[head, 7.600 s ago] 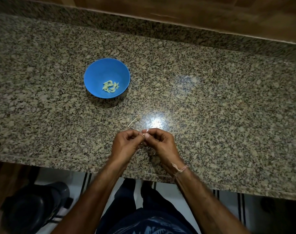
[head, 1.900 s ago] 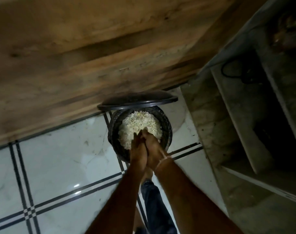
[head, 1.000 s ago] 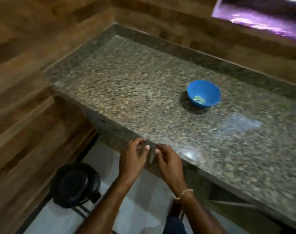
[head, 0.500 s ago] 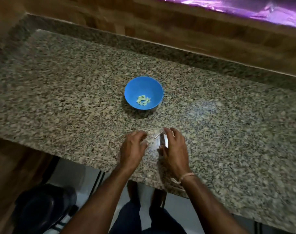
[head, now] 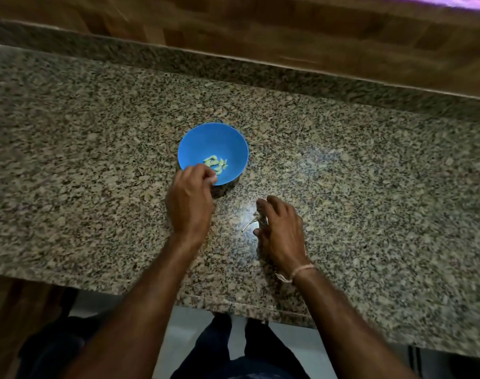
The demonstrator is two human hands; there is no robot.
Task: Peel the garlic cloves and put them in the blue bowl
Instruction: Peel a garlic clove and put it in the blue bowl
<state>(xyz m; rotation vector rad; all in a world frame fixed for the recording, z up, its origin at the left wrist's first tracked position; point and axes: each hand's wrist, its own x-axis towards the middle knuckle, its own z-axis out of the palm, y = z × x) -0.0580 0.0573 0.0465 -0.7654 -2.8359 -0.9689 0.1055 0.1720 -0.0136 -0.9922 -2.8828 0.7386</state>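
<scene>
The blue bowl stands on the granite counter, left of centre, with several peeled garlic cloves in its bottom. My left hand is curled, its fingertips over the bowl's near rim; whether it holds anything is hidden. My right hand hovers low over the counter to the right of the bowl, fingers spread. A thin dry garlic scrap lies on the counter just off its fingertips. No unpeeled clove shows.
A raised granite lip and a wooden wall run along the back of the counter. A dark bin stands on the floor below the counter's front edge at lower left. My legs are near that edge.
Since the earlier frames I turned back from the floor bin to the counter. In the last half second my left hand moved forward to the bowl's rim and my right hand spread over the scrap.
</scene>
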